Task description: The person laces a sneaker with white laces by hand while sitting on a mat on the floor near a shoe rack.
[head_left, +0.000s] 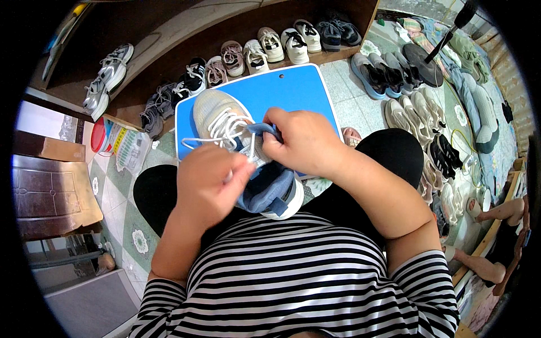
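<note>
A beige and white sneaker (pixel 217 107) with a blue lining lies toe-away on a blue board (pixel 293 90), its heel toward my body. My right hand (pixel 301 141) is closed, pinching the blue tongue (pixel 262 129) and pulling it up. Over the left side of the sneaker, my left hand (pixel 208 183) is closed and slightly blurred; a bit of white shoelace appears between thumb and forefinger. More of the white shoelace (pixel 225 125) is loosely threaded across the front, with a loop hanging to the left. My left hand hides part of the sneaker's side.
Several shoes (pixel 270 45) line a brown shelf (pixel 360 22) behind the board. More pairs (pixel 414 112) stand on the tiled floor at right, near a black round stand base (pixel 422 65). A red tub (pixel 100 135) sits at left. Another person's legs (pixel 484 265) show at far right.
</note>
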Motion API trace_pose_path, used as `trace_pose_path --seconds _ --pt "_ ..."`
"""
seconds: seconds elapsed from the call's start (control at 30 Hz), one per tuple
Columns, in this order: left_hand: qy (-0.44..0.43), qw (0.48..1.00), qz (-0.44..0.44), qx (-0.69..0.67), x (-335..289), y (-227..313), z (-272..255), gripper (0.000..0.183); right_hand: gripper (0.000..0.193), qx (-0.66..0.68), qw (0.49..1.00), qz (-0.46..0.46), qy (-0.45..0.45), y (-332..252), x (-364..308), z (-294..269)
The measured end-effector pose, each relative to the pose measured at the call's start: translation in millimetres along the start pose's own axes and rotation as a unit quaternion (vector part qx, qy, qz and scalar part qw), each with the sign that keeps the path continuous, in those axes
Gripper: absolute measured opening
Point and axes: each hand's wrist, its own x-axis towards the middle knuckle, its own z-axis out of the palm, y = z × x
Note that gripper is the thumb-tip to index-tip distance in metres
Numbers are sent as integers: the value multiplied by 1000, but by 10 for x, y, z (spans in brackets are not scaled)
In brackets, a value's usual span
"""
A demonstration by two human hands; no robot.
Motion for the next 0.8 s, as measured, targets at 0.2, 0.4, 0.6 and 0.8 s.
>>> trace_pose_path --seconds 0.2,0.4,0.6,0.8 --pt "-125 977 140 -104 -89 351 -106 13 27 -15 999 20 30 -51 -20 48" --pt "-226 935 173 -212 -161 286 -209 15 29 -71 997 31 30 -74 -35 -56" --pt "-100 976 -62 -183 -369 -430 -319 8 29 -119 992 38 20 -17 -32 -212" --pt "-32 953 -181 240 -742 -1198 -266 12 28 -129 991 25 4 -65 -17 -245"
